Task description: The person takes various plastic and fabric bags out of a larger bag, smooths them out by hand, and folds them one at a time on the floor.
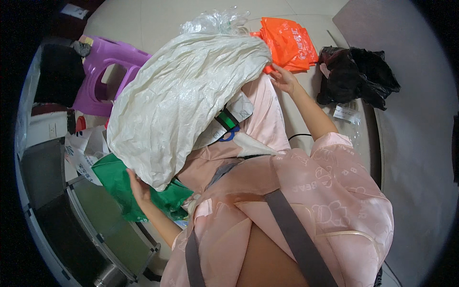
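A large white woven plastic sack [179, 89] lies spread over the lap, creased and bulging. My left hand [140, 188] grips its lower left edge, the fingers partly hidden behind it. My right hand [285, 79] is at the sack's right corner, beside orange plastic bags [288, 45]; whether its fingers close on the sack is hard to tell. Under the sack's near edge, a pale patterned item [240, 107] with a black and green band [226, 119] shows. A green bag [118, 186] lies beneath my left hand.
A purple plastic stool [104, 75] stands at the left. Clear crinkled plastic [215, 22] lies beyond the sack. A black plastic bag [353, 77] sits at the right by a grey surface [416, 143]. A white printed bag [86, 150] and a metal-framed rack [104, 229] are at the lower left.
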Tool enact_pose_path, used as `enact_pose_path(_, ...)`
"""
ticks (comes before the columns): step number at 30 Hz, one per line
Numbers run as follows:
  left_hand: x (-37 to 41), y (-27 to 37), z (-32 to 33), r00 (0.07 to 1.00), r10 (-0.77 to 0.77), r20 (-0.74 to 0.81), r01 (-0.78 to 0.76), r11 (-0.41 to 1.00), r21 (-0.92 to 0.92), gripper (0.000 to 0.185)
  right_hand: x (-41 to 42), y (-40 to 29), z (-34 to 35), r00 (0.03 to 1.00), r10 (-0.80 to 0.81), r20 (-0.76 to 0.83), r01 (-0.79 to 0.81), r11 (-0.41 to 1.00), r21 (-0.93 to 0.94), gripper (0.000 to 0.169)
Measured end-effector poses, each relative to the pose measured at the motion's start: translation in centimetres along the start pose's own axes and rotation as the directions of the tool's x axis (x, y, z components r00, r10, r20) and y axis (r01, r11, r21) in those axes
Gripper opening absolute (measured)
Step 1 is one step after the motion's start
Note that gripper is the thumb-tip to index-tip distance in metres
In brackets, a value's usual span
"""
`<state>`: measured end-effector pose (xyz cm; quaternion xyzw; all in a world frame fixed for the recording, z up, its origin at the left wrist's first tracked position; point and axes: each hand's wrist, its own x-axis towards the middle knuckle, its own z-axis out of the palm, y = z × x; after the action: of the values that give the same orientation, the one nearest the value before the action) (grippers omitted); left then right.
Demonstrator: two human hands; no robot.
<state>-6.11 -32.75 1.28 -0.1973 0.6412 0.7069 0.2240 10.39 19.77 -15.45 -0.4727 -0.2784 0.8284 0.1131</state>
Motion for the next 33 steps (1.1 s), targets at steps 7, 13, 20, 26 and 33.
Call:
enact_pose_path(7, -1.9, -3.8, 1.2, 0.986, 0.167, -0.025, -0.143, 0.907, 0.395, 0.05, 3.7, 0.9, 3.1, 0.994, -0.067, 0.091, 0.083, 0.979, -0.186, 0.02)
enact_pose_path(13, -3.5, 0.5, 3.6, 0.988, 0.106, -0.108, -0.112, 0.992, -0.054, 0.046, 2.6, -1.8, 7.9, 0.931, -0.315, 0.186, 0.284, 0.942, 0.178, 0.022)
enact_pose_path(20, -1.4, 7.0, 1.8, 0.954, 0.276, -0.119, -0.296, 0.933, -0.208, 0.041, 0.7, -11.9, 8.9, 0.817, -0.468, 0.336, 0.574, 0.714, -0.402, 0.012)
enact_pose_path(26, 5.4, 12.3, -0.5, 0.938, 0.347, 0.01, -0.325, 0.887, -0.329, 0.036, -7.3, -22.4, 9.8, 0.661, -0.639, 0.395, 0.72, 0.39, -0.574, 0.018)
enact_pose_path(33, 3.2, 13.6, 4.5, 0.886, 0.4, 0.233, -0.094, 0.649, -0.755, 0.023, -11.5, -15.4, 14.2, -0.11, -0.717, 0.689, 0.538, -0.625, -0.565, 0.038)
